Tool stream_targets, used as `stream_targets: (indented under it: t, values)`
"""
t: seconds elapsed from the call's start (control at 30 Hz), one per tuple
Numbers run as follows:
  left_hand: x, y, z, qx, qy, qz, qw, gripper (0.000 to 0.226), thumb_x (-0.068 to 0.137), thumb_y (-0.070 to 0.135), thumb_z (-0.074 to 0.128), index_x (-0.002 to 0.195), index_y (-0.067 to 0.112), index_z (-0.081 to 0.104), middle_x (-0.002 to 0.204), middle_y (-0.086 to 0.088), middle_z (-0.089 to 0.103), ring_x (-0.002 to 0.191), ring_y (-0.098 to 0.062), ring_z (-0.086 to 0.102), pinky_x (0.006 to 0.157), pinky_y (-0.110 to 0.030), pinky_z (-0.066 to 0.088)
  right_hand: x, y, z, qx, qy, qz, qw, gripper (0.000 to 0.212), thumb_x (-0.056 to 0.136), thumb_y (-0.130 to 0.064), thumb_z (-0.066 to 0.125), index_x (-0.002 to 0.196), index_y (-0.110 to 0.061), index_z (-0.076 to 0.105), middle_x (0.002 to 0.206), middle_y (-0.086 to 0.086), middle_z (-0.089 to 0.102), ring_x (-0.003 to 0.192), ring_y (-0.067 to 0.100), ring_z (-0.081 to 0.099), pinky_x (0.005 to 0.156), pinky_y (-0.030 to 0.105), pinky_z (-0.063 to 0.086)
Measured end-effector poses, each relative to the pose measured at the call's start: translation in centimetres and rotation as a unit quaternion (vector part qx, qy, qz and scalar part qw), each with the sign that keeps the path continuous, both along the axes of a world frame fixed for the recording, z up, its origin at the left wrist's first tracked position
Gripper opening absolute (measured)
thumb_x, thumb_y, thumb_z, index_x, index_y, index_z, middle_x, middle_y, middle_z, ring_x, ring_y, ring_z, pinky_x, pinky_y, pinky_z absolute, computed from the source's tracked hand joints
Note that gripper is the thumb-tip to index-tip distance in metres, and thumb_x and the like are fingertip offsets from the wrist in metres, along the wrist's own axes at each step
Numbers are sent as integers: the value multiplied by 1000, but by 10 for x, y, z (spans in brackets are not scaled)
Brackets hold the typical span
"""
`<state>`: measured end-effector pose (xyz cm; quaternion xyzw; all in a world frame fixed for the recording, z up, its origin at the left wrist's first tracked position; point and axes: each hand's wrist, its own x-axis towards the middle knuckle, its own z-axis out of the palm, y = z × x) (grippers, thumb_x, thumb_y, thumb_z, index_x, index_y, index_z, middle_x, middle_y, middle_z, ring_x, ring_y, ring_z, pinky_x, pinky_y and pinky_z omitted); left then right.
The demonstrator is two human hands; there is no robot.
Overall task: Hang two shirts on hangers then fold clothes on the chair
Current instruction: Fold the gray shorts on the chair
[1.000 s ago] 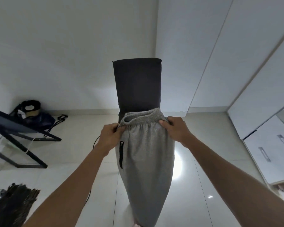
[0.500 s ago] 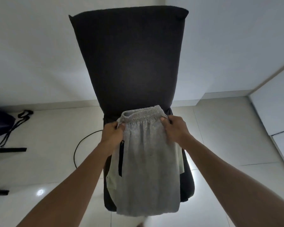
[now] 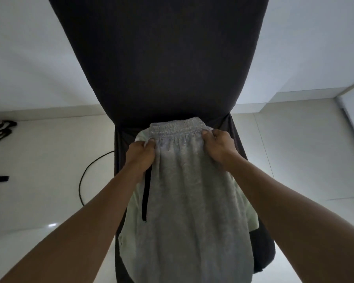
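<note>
Shorts (image 3: 184,201), one grey pair, lie on the dark chair (image 3: 161,58) over one pale garment (image 3: 131,225), waistband pinched at its corners by left hand (image 3: 141,154) and right hand (image 3: 218,145).

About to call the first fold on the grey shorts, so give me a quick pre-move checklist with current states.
1. Left hand has a grip on the left waist corner of the grey knit shorts: ok.
2. Right hand has a grip on the right waist corner: ok.
3. Waistband lies near the backrest of the dark fabric-covered chair: ok.
4. Shorts spread flat along the seat: ok, few wrinkles.
5. Pale green garment underneath, edges showing on both sides: not ok, may drag along.
6. Shorts' hem fully on the seat: cannot tell, cut off by the frame.
</note>
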<state>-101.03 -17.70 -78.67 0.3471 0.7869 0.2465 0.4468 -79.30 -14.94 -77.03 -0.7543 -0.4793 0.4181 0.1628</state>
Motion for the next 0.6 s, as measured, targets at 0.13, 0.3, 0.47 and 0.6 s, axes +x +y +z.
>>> stream_targets:
  t: [0.13, 0.3, 0.47, 0.6]
  values:
    - [2, -42, 13, 28, 17, 44, 998, 61, 88, 63, 59, 129, 18, 53, 110, 5, 62, 95, -11, 58, 70, -22, 43, 7, -33, 6, 17, 1, -13, 1000, 52, 100, -56, 43, 128, -14, 58, 109, 6, 59, 96, 22, 53, 83, 34, 39]
    - [4, -132, 30, 0, 44, 16, 999, 73, 85, 57, 69, 140, 18, 42, 98, 9, 55, 87, -9, 56, 69, -19, 41, 33, -115, 14, 18, 5, -19, 1000, 60, 93, -63, 52, 136, -22, 49, 125, 5, 59, 105, 24, 59, 89, 42, 52]
    - [13, -223, 25, -24, 53, 28, 998, 65, 83, 46, 76, 131, 15, 46, 114, -2, 60, 97, -21, 56, 81, -32, 47, 54, -204, 17, -13, 24, -30, 999, 57, 92, -55, 62, 135, -20, 47, 112, 0, 59, 94, 22, 60, 74, 34, 51]
    - [25, -284, 8, -10, 28, 64, 997, 57, 75, 50, 83, 112, 19, 52, 101, 0, 64, 94, -23, 63, 76, -39, 57, 63, -271, 3, 13, 37, -59, 997, 52, 86, -48, 72, 124, -18, 53, 104, -4, 64, 96, 21, 64, 75, 36, 55]
